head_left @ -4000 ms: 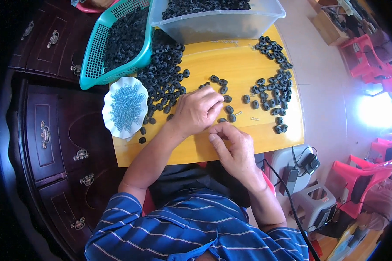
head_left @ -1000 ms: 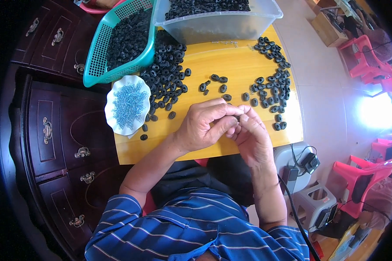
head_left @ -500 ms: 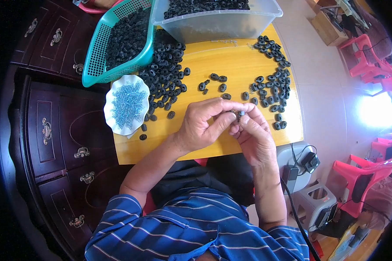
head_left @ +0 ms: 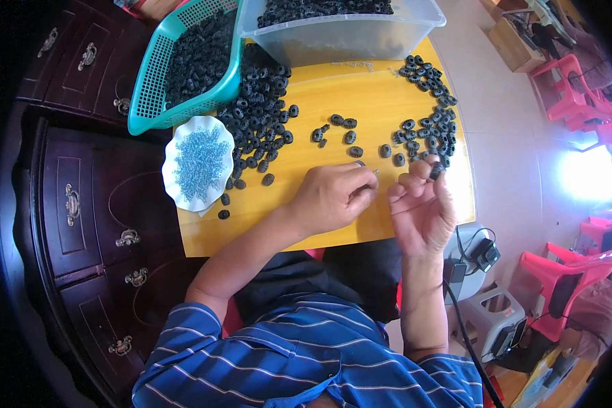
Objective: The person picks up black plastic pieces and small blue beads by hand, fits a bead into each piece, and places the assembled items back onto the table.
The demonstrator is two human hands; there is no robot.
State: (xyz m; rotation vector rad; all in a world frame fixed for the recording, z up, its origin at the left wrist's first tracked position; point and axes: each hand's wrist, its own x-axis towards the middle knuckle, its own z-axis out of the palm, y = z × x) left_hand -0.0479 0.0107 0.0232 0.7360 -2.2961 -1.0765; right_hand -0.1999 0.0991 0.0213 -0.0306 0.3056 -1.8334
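My left hand [head_left: 333, 197] is closed over the middle of the yellow table, its fingertips pinched on a small silvery piece [head_left: 377, 172] too small to name surely. To its right, my right hand [head_left: 421, 214] is turned palm up, holding a black oval cord lock [head_left: 436, 171] between thumb and fingers. That hand is at the near end of a pile of similar cord locks [head_left: 425, 126] along the table's right side. A few loose cord locks [head_left: 350, 137] and small black parts [head_left: 323, 143] lie just beyond my left hand.
A scalloped white dish [head_left: 172, 163] holds tiny bluish, spring-like pieces [head_left: 200, 163]. Beside it lies a heap of black parts [head_left: 255, 126]. A green basket [head_left: 143, 102] and a clear plastic bin [head_left: 340, 41] with black parts stand behind. Dark drawers [head_left: 75, 204] flank the table [head_left: 279, 228].
My hands, together before, are now apart. The right hand has moved right with a cord lock to the side pile; the left has shifted slightly left and stayed closed.
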